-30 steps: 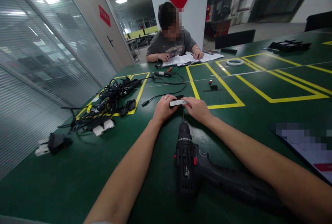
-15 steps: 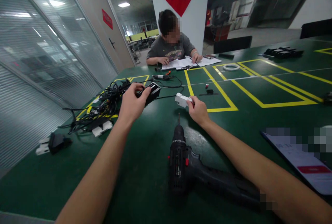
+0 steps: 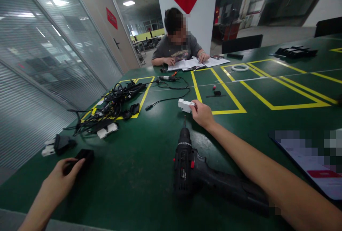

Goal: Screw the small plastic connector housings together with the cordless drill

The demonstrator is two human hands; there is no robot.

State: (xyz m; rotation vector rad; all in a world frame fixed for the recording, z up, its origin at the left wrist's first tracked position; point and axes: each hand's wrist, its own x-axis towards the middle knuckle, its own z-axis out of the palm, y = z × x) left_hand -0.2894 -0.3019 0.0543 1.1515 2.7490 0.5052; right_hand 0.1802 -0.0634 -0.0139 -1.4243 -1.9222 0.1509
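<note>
My left hand grips a black rectangular block-like part low at the left, close to the tabletop; whether the part touches the table I cannot tell. In the middle of the view, my right hand is closed on a small white plastic part, held by its right end above the table. A black cordless drill lies just below that hand, its bit pointing away from me and its handle running under my right forearm.
Tangled black cables lie at the left, near white-and-black parts and another such piece. A tablet-like panel is at the right. Across the table, a person leans over papers. Yellow tape marks rectangles.
My left hand has moved down and to the left with the black part, from beside the cables to the lower left of the table. My right hand has barely shifted.
</note>
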